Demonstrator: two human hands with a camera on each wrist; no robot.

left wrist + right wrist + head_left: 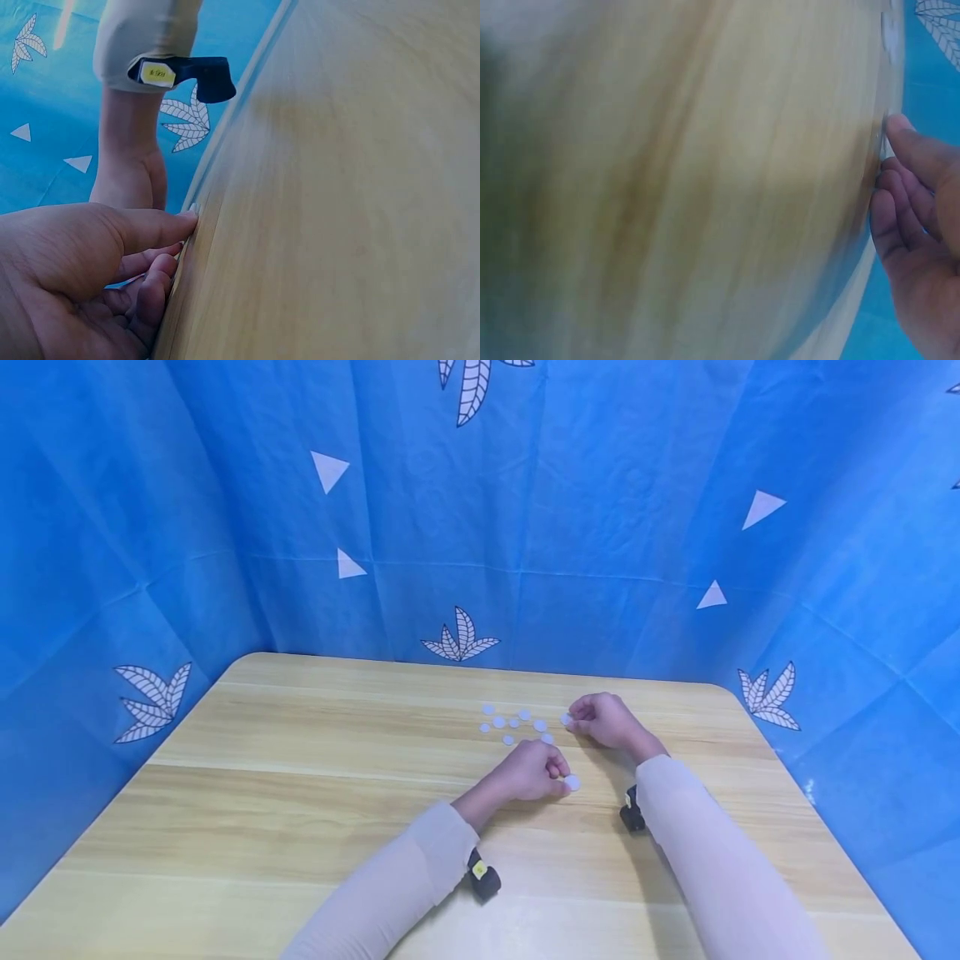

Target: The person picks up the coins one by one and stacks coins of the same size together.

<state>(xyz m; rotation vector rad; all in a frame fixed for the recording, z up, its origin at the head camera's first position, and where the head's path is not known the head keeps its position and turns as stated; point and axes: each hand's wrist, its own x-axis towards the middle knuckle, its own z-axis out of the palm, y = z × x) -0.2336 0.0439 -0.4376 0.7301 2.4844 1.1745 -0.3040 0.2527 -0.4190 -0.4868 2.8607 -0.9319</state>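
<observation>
My left hand is low over the table, pinching a small white disc between thumb and fingertips. In the left wrist view, the thumb of the left hand lies along the disc's edge. Farther back, my right hand holds another white disc by its edge, thumb and fingers close to the tabletop. The right wrist view has the right hand at the far right, with its fingers curled. Several loose white discs of differing sizes lie left of the right hand, just beyond the left one.
The light wooden table has rounded back corners. Blue curtains with leaf and triangle prints hang behind it and at both sides. Black wrist cameras are strapped under both sleeves, the left camera close above the tabletop.
</observation>
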